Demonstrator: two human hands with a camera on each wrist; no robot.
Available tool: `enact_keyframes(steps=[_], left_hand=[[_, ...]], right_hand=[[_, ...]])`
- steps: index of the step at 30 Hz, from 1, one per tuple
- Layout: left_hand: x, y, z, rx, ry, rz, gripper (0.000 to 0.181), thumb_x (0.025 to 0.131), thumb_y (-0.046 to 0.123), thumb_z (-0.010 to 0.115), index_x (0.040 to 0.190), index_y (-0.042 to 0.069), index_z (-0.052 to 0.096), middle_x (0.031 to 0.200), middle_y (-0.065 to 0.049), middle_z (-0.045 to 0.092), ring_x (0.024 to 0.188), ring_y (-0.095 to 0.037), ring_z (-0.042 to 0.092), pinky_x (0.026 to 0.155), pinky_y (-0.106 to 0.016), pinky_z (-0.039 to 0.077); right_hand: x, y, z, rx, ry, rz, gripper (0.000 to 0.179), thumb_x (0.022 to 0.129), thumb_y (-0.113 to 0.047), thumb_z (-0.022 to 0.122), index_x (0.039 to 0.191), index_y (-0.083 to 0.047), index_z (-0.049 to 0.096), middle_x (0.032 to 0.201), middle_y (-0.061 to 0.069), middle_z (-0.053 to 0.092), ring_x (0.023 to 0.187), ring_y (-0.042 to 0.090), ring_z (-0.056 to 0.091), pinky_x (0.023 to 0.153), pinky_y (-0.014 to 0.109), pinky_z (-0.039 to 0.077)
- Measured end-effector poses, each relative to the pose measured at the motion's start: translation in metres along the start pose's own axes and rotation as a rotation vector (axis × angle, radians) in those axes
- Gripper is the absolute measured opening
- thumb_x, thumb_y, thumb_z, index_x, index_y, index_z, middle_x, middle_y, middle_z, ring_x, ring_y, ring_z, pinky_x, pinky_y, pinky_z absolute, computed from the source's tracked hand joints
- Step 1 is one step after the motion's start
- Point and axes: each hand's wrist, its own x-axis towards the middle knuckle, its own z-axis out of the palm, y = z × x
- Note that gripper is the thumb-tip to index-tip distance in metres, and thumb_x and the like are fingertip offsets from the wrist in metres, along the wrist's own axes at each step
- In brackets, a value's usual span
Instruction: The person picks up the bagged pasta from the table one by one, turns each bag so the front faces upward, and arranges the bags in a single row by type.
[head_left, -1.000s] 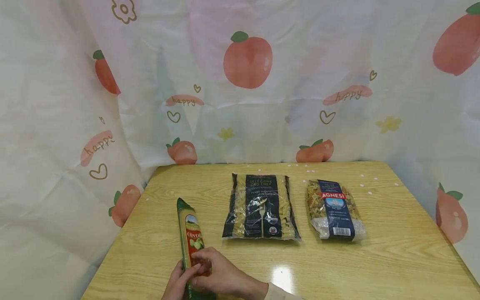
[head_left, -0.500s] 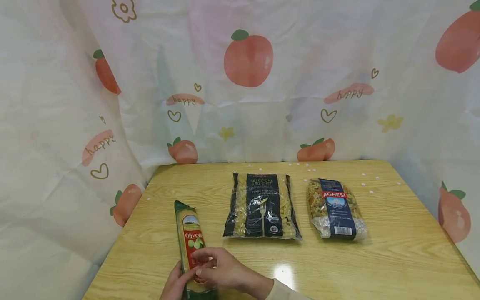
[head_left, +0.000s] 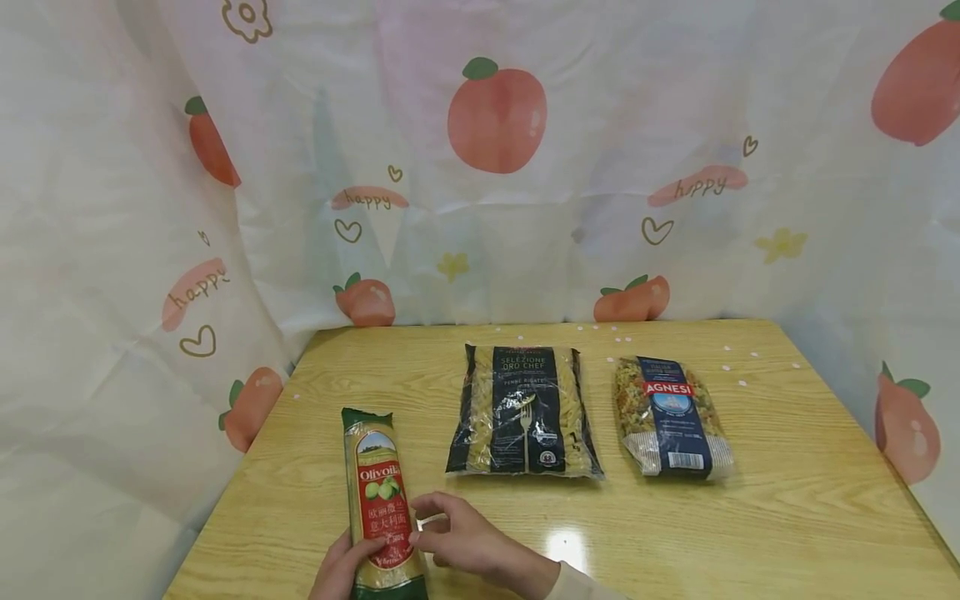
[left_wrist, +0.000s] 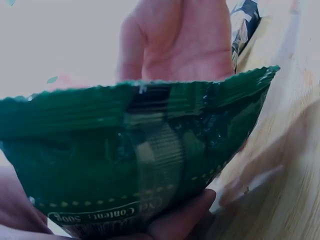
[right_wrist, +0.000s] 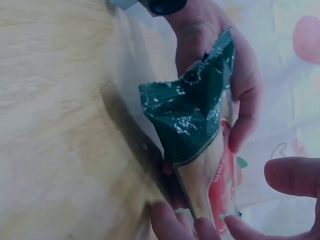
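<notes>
A long pack of spaghetti, green at both ends with a red label, stands tilted at the near left of the table in the head view. My left hand grips its lower left side, thumb across the front and the other fingers behind. Just right of the pack is my right hand, fingers loosely bent and thumb apart, its fingertips right at the pack's edge. The left wrist view shows the pack's green sealed end up close. In the right wrist view my right thumb stands away from the pack.
A black-banded bag of penne lies in the middle of the wooden table. To its right lies a smaller Agnesi pasta bag. A fruit-printed white curtain encloses the back and sides.
The spaghetti pack has turned so that its label faces up towards the head camera, and its top has shifted left. My right hand has moved right, off the front of the label.
</notes>
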Motion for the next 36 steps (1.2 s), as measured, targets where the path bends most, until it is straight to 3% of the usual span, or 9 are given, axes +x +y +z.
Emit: enact_keyframes(steps=[4, 12, 20, 24, 30, 36], left_hand=[[0.0, 0.003, -0.001, -0.025, -0.012, -0.034, 0.078, 0.104, 0.026, 0.053, 0.157, -0.014, 0.011, 0.111, 0.0, 0.072, 0.101, -0.016, 0.071, 0.093, -0.039, 0.06], [0.001, 0.003, -0.002, -0.063, -0.028, -0.021, 0.079, 0.104, 0.023, 0.054, 0.157, -0.016, 0.01, 0.113, 0.0, 0.072, 0.103, -0.016, 0.07, 0.094, -0.038, 0.06], [-0.003, 0.002, -0.007, -0.052, -0.033, -0.03, 0.069, 0.104, 0.025, 0.051, 0.152, -0.016, 0.023, 0.103, 0.001, 0.073, 0.095, -0.014, 0.071, 0.088, -0.032, 0.06], [-0.004, 0.002, -0.01, -0.083, -0.052, -0.062, 0.064, 0.105, 0.028, 0.05, 0.151, -0.012, 0.03, 0.102, 0.002, 0.073, 0.094, -0.014, 0.073, 0.088, -0.032, 0.061], [-0.004, 0.003, -0.013, -0.102, -0.11, -0.075, 0.058, 0.106, 0.028, 0.045, 0.15, -0.008, 0.033, 0.103, 0.003, 0.072, 0.096, -0.012, 0.072, 0.089, -0.03, 0.06], [-0.004, 0.001, -0.013, -0.111, -0.139, -0.072, 0.061, 0.105, 0.028, 0.044, 0.152, -0.009, 0.028, 0.105, 0.002, 0.071, 0.098, -0.012, 0.071, 0.091, -0.03, 0.059]], right_hand=[[0.001, 0.003, 0.001, 0.094, -0.018, 0.062, 0.049, 0.095, -0.004, 0.065, 0.141, 0.006, 0.05, 0.132, 0.02, 0.059, 0.115, 0.033, 0.063, 0.087, 0.057, 0.062], [0.004, 0.011, 0.002, 0.248, -0.076, 0.136, 0.057, 0.098, -0.005, 0.06, 0.149, 0.01, 0.039, 0.138, 0.024, 0.058, 0.11, 0.041, 0.07, 0.09, 0.057, 0.061], [0.009, 0.02, -0.007, 0.36, -0.263, 0.164, 0.059, 0.107, -0.014, 0.05, 0.154, 0.013, 0.028, 0.139, 0.022, 0.061, 0.117, 0.058, 0.063, 0.096, 0.06, 0.057], [0.011, 0.021, -0.009, 0.396, -0.326, 0.17, 0.061, 0.108, -0.018, 0.049, 0.156, 0.011, 0.024, 0.135, 0.027, 0.064, 0.12, 0.053, 0.064, 0.1, 0.057, 0.056], [0.012, 0.021, -0.008, 0.447, -0.391, 0.168, 0.062, 0.108, -0.022, 0.051, 0.158, 0.004, 0.024, 0.135, 0.025, 0.065, 0.115, 0.033, 0.07, 0.103, 0.052, 0.056], [0.011, 0.021, -0.006, 0.466, -0.414, 0.168, 0.067, 0.107, -0.02, 0.053, 0.161, 0.002, 0.017, 0.139, 0.028, 0.062, 0.117, 0.036, 0.07, 0.102, 0.054, 0.056]])
